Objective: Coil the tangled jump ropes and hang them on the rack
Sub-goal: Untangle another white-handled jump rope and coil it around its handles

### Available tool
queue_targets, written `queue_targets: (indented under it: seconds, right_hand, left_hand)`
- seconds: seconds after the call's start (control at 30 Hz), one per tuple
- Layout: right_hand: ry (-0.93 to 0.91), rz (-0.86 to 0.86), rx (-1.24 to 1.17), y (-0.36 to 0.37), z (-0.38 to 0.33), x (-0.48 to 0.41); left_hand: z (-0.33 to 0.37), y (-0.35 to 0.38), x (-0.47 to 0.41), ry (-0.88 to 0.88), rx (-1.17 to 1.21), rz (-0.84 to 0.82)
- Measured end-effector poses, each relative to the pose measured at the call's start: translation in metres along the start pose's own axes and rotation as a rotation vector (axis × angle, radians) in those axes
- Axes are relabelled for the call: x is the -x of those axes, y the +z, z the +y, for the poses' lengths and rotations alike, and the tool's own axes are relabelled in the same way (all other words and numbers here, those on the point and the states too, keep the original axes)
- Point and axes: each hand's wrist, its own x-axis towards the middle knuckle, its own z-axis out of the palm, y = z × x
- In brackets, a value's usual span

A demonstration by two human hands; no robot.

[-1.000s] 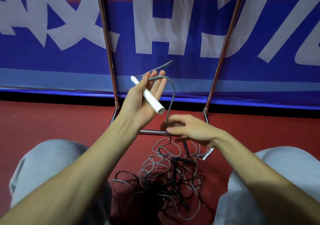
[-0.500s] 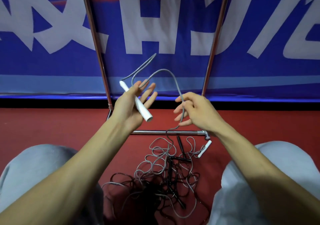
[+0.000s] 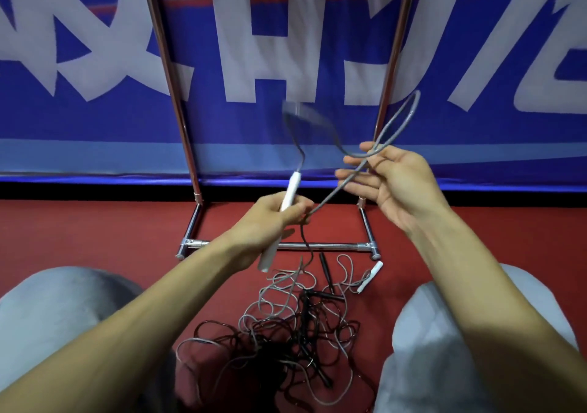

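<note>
**A:** ok so what's going on with the hands here?

**B:** The left hand point(image 3: 270, 222) is closed around a white handle point(image 3: 287, 201), which stands nearly upright, sticking out above and below the fist. The grey rope point(image 3: 365, 177) comes off the top of that handle, loops up (that part is motion-blurred), then swings over to the right hand point(image 3: 390, 183).

**A:** And is the right one gripping it?

**B:** Not really. It's open, palm toward the camera, fingers spread, and the rope is draped across the fingers with a loop poking up past them. A stretch also runs back down to the left fist. The two hands are apart, linked only by the rope.

**A:** Where's the rest of it?

**B:** In a tangled pile point(image 3: 286, 333) of grey and black ropes on the red floor point(image 3: 95, 222) between the knees point(image 3: 57, 311). A second white handle point(image 3: 370, 276) lies at the pile's right edge, near the base of the metal rack point(image 3: 333, 246). The rack stands right behind the pile, its two poles rising in front of a blue banner point(image 3: 286, 47). Nothing hangs on the part of it that's visible.
</note>
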Motion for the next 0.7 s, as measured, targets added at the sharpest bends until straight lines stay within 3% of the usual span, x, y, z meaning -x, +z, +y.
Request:
queue_targets:
  seconds: [0.13,0.3,0.37,0.5,0.6,0.7]
  right_hand:
    - [0.046,0.126,-0.200,-0.008,0.000,-0.009]
    - [0.086,0.253,-0.138,-0.013,0.007,-0.019]
    - [0.097,0.248,0.028,-0.012,0.011,-0.021]
    - [0.167,0.082,0.535,-0.010,0.024,-0.019]
    - [0.043,0.092,1.012,-0.010,0.038,-0.021]
    - [0.107,-0.032,1.020,0.001,0.048,-0.017]
  left_hand:
    - [-0.001,0.006,0.005,0.039,-0.096,-0.111]
    - [0.009,0.005,0.012,0.044,0.026,-0.156]
    - [0.016,0.003,0.014,0.039,0.112,-0.137]
    - [0.034,-0.006,0.019,0.030,0.426,-0.052]
    - [0.044,-0.014,0.018,0.001,0.688,0.045]
    - [0.047,-0.022,0.017,-0.039,0.948,0.090]
